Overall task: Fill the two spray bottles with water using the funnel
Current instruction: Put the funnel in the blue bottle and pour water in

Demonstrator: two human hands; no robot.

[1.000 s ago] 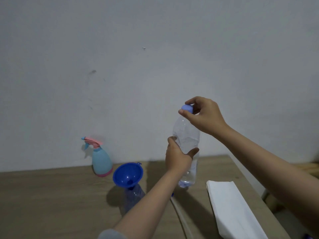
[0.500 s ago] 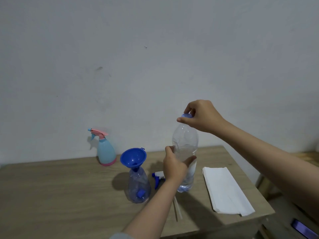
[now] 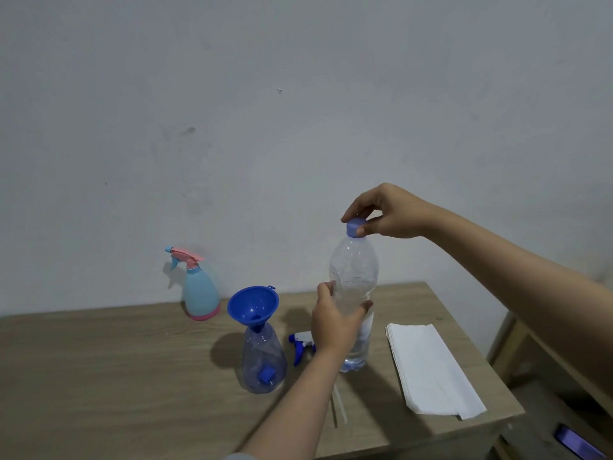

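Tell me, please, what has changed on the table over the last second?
The water bottle, lifted a second ago, has come down and now seems to rest on the table. The left hand still grips its body and the right hand still pinches the cap, which remains on. The funnel, both spray bottles, the loose sprayer head and the napkins look unmoved; only the camera shifted.
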